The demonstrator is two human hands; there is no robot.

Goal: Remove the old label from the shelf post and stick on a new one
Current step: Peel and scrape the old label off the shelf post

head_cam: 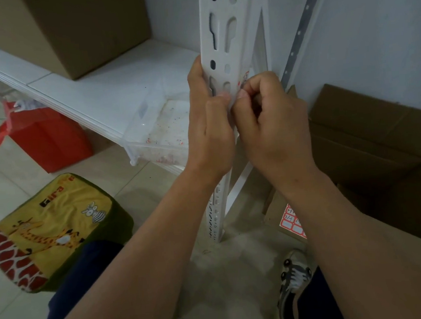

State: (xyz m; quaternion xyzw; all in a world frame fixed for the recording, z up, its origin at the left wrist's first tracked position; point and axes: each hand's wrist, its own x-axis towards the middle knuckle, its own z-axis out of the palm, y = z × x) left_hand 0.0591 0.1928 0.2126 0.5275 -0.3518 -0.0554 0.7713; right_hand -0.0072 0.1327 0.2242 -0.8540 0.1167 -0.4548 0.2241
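A white slotted shelf post (226,30) rises in the middle of the view. My left hand (210,123) grips the post from its left side, thumb pressed on the front face. My right hand (270,126) has its fingers curled and pinches at a red-and-white label (244,78) on the post's right edge. Most of that label is hidden behind my fingers. A sheet of red-bordered labels (292,222) with handwriting lies on the cardboard below, partly covered by my right forearm.
A clear plastic tray (150,129) with small scraps sits on the white shelf (84,94), under a cardboard box (73,31). Flattened cardboard boxes (370,135) lie at the right. A red bag (47,138) and a giraffe-print cushion (52,229) are on the floor at left.
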